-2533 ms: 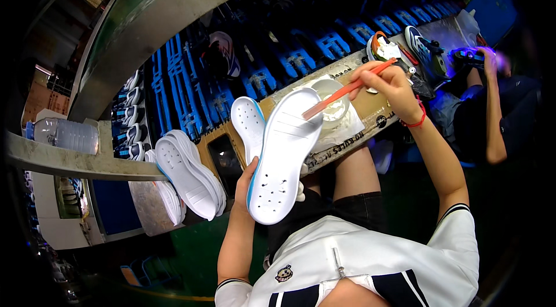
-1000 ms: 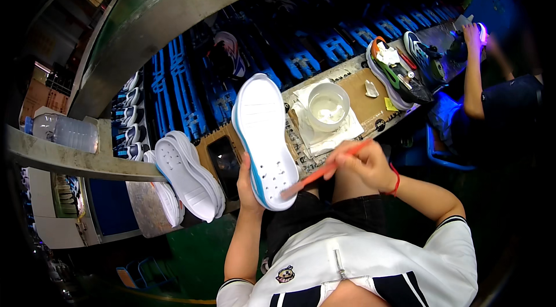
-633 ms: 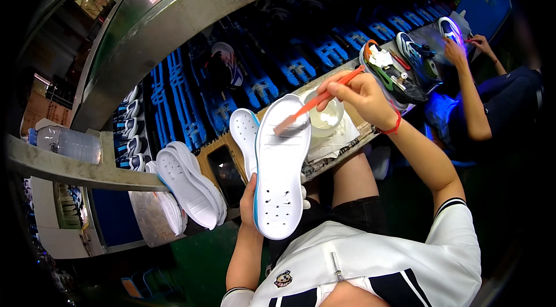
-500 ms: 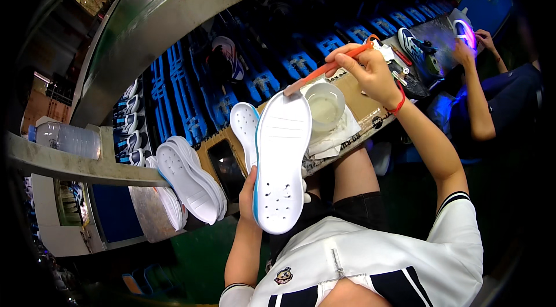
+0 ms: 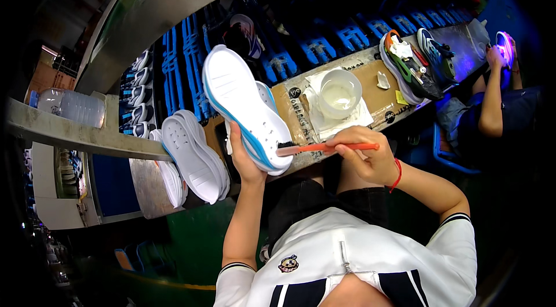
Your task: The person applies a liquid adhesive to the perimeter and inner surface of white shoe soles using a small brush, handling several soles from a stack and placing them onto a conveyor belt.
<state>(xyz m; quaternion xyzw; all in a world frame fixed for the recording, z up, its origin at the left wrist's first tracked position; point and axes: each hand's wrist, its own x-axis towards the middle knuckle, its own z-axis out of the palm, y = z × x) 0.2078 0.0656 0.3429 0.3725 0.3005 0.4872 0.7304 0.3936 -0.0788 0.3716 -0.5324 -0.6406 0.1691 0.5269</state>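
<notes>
i have left hand (image 5: pixel 246 158) clasping white sole (image 5: pixel 248 98) near its holed end, thumb along blue side, other fingers hidden. right hand (image 5: pixel 368 156) pinches orange brush (image 5: pixel 318 148), dark bristles right at holes. sole raised, tilted, second sole (image 5: pixel 265 94) partly behind it. i see bowl (image 5: pixel 341 114) on white paper (image 5: pixel 360 119) to right, stacked soles (image 5: pixel 191 156) to left.

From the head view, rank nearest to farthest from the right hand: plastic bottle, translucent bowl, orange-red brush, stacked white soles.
1. Orange-red brush: held in the right hand.
2. Translucent bowl: just beyond it.
3. Stacked white soles: to the left.
4. Plastic bottle: far left.
</notes>
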